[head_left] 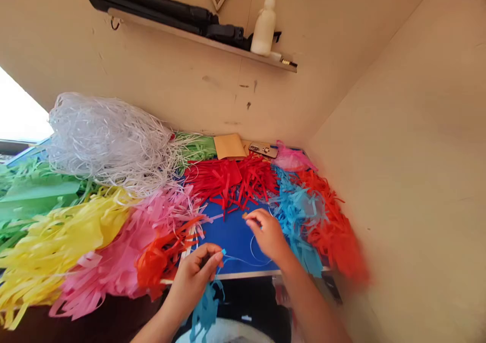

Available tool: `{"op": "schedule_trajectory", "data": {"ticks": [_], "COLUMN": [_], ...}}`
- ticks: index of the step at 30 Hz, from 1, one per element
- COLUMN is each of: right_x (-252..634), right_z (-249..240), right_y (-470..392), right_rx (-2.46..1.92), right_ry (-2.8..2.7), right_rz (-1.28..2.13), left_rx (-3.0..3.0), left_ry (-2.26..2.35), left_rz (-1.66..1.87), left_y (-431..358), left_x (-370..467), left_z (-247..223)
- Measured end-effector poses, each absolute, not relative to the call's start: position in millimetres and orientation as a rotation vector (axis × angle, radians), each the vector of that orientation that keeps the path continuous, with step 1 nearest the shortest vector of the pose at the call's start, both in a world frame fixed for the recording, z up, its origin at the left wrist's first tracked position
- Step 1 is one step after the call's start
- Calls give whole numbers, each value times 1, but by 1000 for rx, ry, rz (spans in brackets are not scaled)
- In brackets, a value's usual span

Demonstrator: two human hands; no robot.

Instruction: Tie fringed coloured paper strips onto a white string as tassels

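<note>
My left hand (pixel 201 264) is closed in a pinch near the front edge of the blue table. A light-blue paper fringe (pixel 206 302) is held in it, with a small tip showing at the fingertips and the strips hanging below. A thin white string (pixel 243 262) runs from there toward my right wrist and loops on the table. My right hand (pixel 266 231), higher and to the right, pinches a small orange-brown piece (pixel 245 215) too small to identify. Red paper fringe (pixel 235 178) lies just beyond it, and a blue fringe pile (pixel 298 206) sits at its right.
Yellow (pixel 72 236), pink (pixel 125 236), green (pixel 38 196) and orange-red fringe (pixel 334 231) cover the table's sides. A white string heap (pixel 114 135) is at the back left. A phone (pixel 263 150) lies near the wall. Above, a shelf (pixel 190 38) carries a glue bottle (pixel 264 29).
</note>
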State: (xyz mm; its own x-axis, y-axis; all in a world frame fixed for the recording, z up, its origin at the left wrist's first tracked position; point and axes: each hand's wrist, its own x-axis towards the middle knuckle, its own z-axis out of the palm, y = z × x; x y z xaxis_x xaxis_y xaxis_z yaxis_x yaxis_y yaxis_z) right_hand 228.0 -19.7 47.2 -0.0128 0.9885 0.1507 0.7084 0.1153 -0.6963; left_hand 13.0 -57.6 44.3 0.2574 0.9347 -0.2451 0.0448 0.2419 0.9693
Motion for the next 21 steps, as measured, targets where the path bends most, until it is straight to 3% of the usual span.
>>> {"op": "schedule_trajectory", "data": {"ticks": [4, 7, 21], "right_x": [189, 176, 169], "right_z": [50, 40, 28], "right_y": [-61, -72, -81], "right_rx": [-1241, -1131, -1091], "right_ry": [-1477, -1200, -951], "right_rz": [1180, 1364, 1349], "left_rx": [1393, 1483, 1676], "left_ry": [1224, 1254, 1196], "left_rz": [903, 911, 917], "left_y": [-55, -54, -56], "left_x": [9, 9, 6], "left_z": [45, 45, 52]}}
